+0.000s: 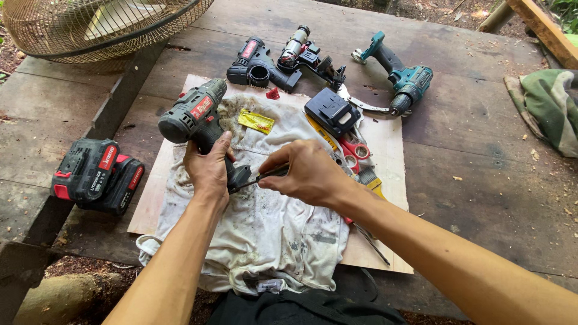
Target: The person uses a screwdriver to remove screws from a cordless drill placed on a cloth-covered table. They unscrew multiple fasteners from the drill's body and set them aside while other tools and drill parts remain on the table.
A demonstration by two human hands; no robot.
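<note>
Left hand (208, 171) gripped the grey plastic drill (195, 117) above a stained white cloth (265, 235); right hand's (307, 174) fingers pinched a slim black screwdriver (256, 179) at its base, on the weathered wooden worktop (481, 180).

head cam, looks down, close

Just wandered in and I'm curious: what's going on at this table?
A person is working on a grey cordless drill over a stained white cloth. The left hand grips the drill's handle, while the right hand holds a thin screwdriver with its tip at the handle's base. Around them lie a teal drill, drill housing parts, a black battery, red scissors and two red-and-black batteries.
</note>
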